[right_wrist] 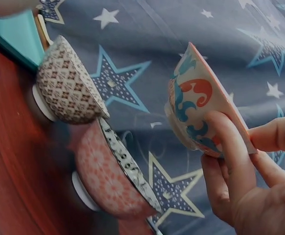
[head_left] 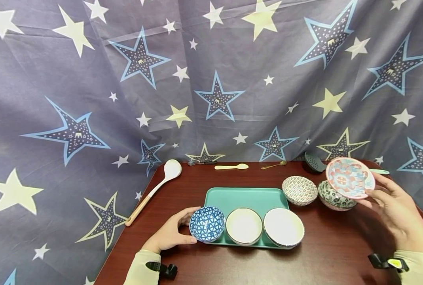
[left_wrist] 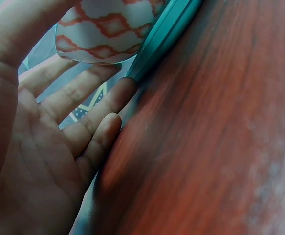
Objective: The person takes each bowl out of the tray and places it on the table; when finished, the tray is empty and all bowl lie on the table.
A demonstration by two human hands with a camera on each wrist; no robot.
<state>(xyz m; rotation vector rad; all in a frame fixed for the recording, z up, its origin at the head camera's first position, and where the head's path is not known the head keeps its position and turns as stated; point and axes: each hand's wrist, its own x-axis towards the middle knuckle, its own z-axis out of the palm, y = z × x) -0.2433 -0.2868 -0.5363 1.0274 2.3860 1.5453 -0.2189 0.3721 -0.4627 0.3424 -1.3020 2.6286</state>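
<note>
Teal was the tray (head_left: 232,196) that lay on the dark red worktop (head_left: 332,249), and three bowls were lined along its near edge: a blue bowl (head_left: 207,224) at the left, then two white bowls (head_left: 244,226) (head_left: 283,228). The left hand (head_left: 170,234) was laid on the worktop against the blue bowl, its fingers (left_wrist: 91,122) relaxed and nearly straight beside the tray's rim, thumb at the near side of the bowl; nothing was clasped by it. The right hand (head_left: 398,215) was raised above the worktop, and a pink bowl (head_left: 349,177) with red and blue pattern was pinched by its rim between thumb and fingers (right_wrist: 230,147), tilted on edge with the inside turned toward the person. Just below it, a green bowl (head_left: 335,195) and a dotted bowl (head_left: 299,190) stood touching on the worktop, right of the tray. Farther back, a white ladle (head_left: 158,186), a pale spoon (head_left: 231,167), a gold spoon (head_left: 273,165) and a dark strainer (head_left: 312,162) were laid near a star-printed cloth (head_left: 90,99).
</note>
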